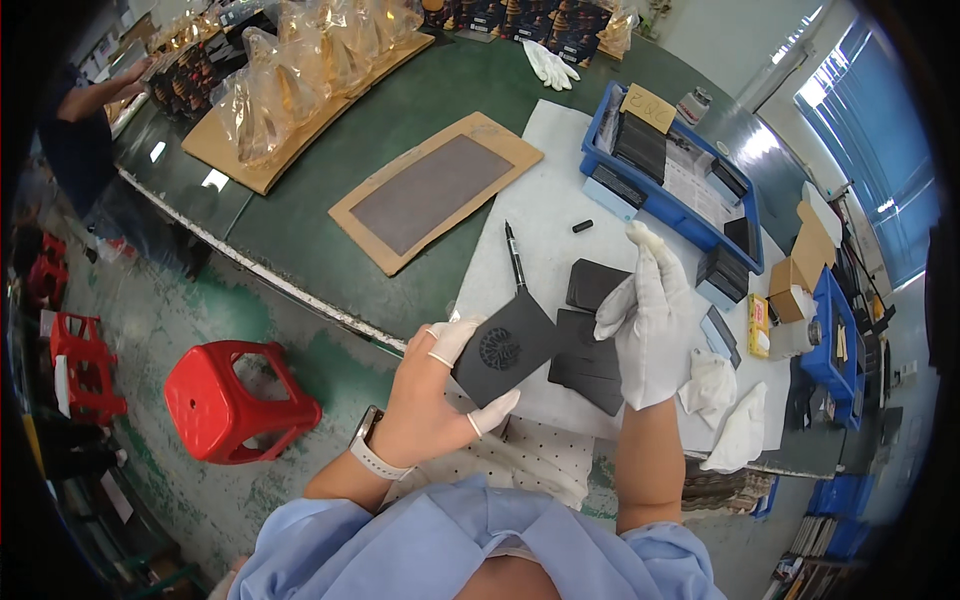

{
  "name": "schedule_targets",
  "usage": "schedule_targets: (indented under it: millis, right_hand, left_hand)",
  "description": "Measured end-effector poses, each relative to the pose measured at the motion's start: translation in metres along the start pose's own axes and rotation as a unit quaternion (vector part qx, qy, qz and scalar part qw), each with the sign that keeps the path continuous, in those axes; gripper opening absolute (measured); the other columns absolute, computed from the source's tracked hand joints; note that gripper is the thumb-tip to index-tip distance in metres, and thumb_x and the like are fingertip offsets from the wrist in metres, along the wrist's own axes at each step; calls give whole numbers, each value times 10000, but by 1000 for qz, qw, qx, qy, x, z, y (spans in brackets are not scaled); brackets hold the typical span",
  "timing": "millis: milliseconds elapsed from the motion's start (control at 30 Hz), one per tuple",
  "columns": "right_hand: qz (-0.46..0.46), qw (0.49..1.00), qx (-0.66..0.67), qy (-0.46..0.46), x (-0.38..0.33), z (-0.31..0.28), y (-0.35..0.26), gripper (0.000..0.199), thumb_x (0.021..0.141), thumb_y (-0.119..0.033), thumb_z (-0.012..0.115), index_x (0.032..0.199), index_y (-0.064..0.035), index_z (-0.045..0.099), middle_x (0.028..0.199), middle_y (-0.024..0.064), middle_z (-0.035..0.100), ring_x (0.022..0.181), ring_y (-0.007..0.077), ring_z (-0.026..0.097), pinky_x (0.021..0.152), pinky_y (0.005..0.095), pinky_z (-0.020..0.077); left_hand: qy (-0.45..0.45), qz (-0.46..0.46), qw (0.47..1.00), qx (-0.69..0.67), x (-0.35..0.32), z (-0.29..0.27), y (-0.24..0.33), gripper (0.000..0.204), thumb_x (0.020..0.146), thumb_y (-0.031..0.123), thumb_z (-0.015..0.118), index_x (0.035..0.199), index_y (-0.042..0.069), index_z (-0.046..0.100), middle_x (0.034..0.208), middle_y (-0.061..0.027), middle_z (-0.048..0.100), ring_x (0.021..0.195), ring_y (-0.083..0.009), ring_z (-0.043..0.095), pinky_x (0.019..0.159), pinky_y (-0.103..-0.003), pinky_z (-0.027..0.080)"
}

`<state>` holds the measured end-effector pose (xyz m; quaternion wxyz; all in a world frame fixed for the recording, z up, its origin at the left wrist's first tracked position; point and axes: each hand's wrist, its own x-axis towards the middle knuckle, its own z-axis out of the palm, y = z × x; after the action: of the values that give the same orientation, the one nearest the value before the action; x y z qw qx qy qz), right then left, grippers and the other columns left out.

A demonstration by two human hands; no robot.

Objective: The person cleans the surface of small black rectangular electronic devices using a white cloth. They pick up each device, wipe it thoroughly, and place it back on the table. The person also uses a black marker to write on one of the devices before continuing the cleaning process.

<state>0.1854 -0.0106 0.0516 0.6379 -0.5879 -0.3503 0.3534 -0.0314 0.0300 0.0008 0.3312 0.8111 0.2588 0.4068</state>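
Note:
My left hand (418, 392), with white finger cots on several fingertips and a watch at the wrist, grips a flat black plate (508, 345) by its edges. A round emblem shows on the plate's upward face. My right hand (652, 330) wears a white glove and holds nothing that I can see. Its fingers stretch away from me, with the thumb side toward the left. Beside the glove, more black plates (584, 368) lie on a white sheet (480, 275). An uncapped black marker (515, 256) lies beyond the held plate, and its cap (583, 226) is apart from it.
A blue tray (755, 250) of black pieces stands at the right, near a yellow box (758, 325) and loose white gloves (738, 430). Left of the sheet is a cardboard panel (360, 215). A red stool (225, 400) stands on the floor; a person (85, 150) is at far left.

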Motion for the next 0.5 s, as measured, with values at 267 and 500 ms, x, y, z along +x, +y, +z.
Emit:
schedule_targets:
  millis: [267, 500]
  right_hand:
    - [62, 993, -70, -78, 7, 0, -16, 340, 958, -118, 554, 1285, -22, 542, 690, 51, 620, 501, 109, 558, 443, 225, 451]
    - [9, 970, -134, -205, -5, 1, 14, 369, 908, -101, 633, 1272, -59, 580, 829, 23, 634, 642, 87, 605, 544, 223, 499]
  left_hand:
    - [-84, 8, 995, -57, -2, 0, 2, 657, 656, 159, 832, 1229, 2, 552, 1144, -136, 610, 984, -293, 570, 868, -365, 457]
    - [-102, 16, 992, -79, 2, 5, -1, 639, 665, 168, 818, 1220, 15, 540, 1138, -138, 610, 993, -323, 564, 883, -391, 450]
